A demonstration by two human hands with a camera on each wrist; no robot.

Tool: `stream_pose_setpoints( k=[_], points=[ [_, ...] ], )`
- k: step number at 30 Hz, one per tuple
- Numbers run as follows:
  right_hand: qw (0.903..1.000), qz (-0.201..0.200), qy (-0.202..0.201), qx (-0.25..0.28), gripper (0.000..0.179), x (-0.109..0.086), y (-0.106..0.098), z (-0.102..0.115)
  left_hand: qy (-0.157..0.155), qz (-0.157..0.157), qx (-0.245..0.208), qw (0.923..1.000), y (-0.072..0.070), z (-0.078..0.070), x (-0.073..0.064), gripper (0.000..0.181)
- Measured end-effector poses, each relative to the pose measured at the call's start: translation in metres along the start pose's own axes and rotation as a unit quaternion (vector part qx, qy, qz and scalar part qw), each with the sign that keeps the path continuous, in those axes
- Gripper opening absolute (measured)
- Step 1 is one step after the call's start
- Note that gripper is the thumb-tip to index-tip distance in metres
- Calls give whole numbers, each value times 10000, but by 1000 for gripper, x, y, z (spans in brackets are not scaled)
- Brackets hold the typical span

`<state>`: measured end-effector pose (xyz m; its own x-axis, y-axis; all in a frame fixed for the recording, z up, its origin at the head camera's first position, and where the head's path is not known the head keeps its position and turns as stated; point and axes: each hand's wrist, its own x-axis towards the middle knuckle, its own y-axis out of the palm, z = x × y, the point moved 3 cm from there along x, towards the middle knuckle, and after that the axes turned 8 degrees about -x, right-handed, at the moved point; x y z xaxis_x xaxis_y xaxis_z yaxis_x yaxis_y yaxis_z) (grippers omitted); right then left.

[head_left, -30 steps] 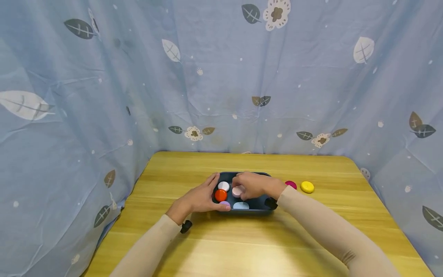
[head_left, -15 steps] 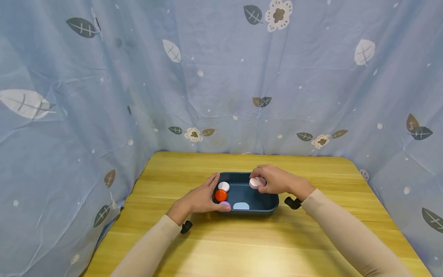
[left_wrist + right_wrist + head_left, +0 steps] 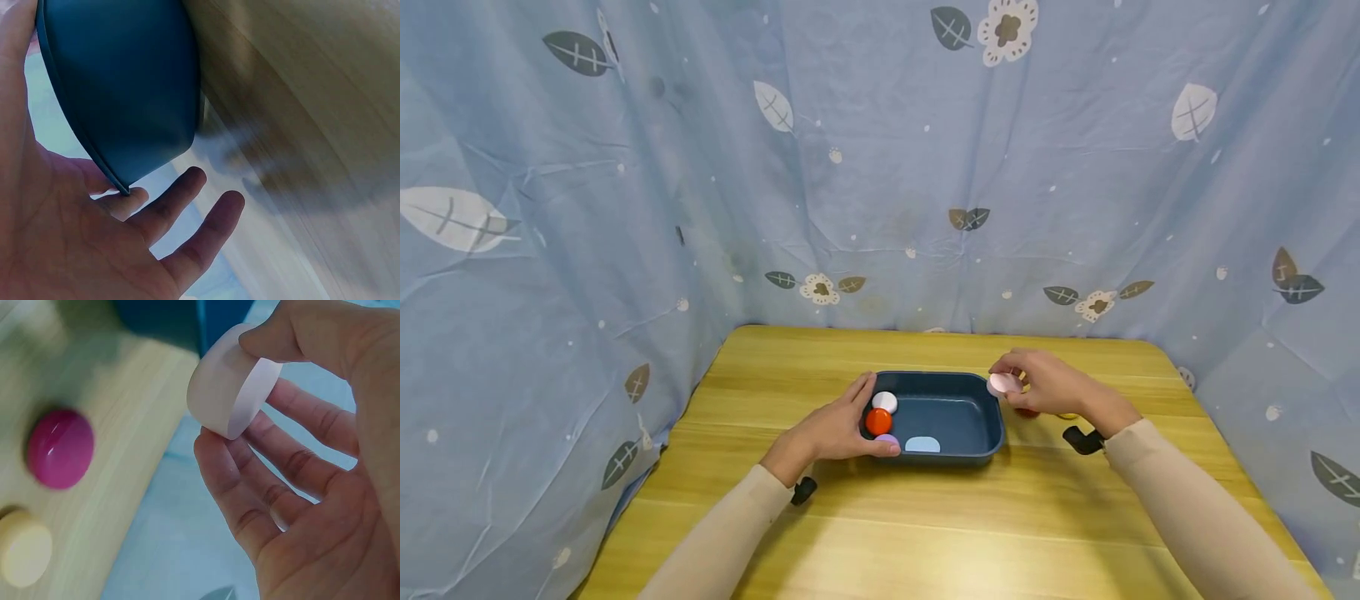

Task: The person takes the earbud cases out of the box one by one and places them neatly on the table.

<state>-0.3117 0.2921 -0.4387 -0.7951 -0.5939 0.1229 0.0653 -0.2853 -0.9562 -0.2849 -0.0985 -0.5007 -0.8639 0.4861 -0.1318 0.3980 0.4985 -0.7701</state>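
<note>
My right hand [image 3: 1047, 382] pinches a pale pink round disc [image 3: 1003, 384] between thumb and fingers, above the right rim of a dark blue rectangular tray [image 3: 955, 421]. In the right wrist view the pink disc [image 3: 219, 387] is tilted, showing its rim and flat side. My left hand [image 3: 837, 423] holds the tray's left end, thumb over the near rim and fingers at the far corner. Along that end inside lie a white disc [image 3: 885, 402], an orange-red disc [image 3: 878, 422] and a lilac disc [image 3: 887, 439], partly behind the thumb. A light blue piece [image 3: 922, 444] shows at the near wall.
A magenta disc [image 3: 60, 449] and a yellow disc [image 3: 25, 549] lie on the wooden table [image 3: 925, 533] right of the tray, mostly under my right hand in the head view. A blue patterned curtain [image 3: 880, 167] surrounds the table's back and sides.
My right hand has lifted the pale pink disc from inside the tray and carried it right, over the right rim. My left hand and the tray have stayed in place.
</note>
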Motion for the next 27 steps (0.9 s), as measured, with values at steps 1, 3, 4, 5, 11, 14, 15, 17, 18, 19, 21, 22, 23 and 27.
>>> stream_pose_setpoints(
  k=[1, 3, 4, 5, 11, 14, 15, 17, 18, 19, 21, 22, 23, 27],
  points=[
    [10000, -13, 36, 11, 34, -3, -1, -4, 3, -2, 5, 10000, 0, 0, 0, 147],
    [9999, -37, 101, 11, 35, -8, -3, -12, 0, 9, 16, 10000, 0, 0, 0, 147],
    [9999, -39, 158, 22, 35, -11, -3, -16, 5, 7, 17, 10000, 0, 0, 0, 147],
    [9998, -42, 198, 42, 35, -14, -4, -20, 6, 6, 21, 10000, 0, 0, 0, 146],
    [9986, -52, 510, 87, 36, -34, -11, -45, -23, 5, 45, 10000, 0, 2, 2, 145],
    [9980, -104, 629, 47, 36, -44, -14, -58, -42, 9, 20, 10000, 0, 2, 2, 146],
    [9978, -136, 644, 29, 36, -47, -15, -63, -30, -5, 4, 10000, -1, 2, 2, 146],
    [9976, -183, 670, 1, 36, -53, -16, -71, -39, 18, -21, 10000, -1, 2, 2, 147],
    [9973, -205, 708, 2, 35, -56, -17, -74, -37, 29, -30, 10000, -1, 3, 2, 147],
    [9969, -211, 761, 5, 35, -59, -17, -78, -39, 47, -44, 10000, -1, 3, 2, 147],
    [9963, -235, 830, -48, 35, -66, -18, -85, -24, 70, -67, 9999, 0, 3, 3, 147],
    [9960, -241, 857, -78, 35, -68, -18, -89, -23, 80, -80, 9999, 0, 3, 3, 147],
    [9957, -251, 878, -124, 34, -71, -17, -93, -10, 72, -95, 9999, 0, 4, 3, 147],
    [9947, -254, 947, -319, 35, -82, -15, -106, 33, 65, -160, 9998, 2, 5, 4, 147]
  ],
)
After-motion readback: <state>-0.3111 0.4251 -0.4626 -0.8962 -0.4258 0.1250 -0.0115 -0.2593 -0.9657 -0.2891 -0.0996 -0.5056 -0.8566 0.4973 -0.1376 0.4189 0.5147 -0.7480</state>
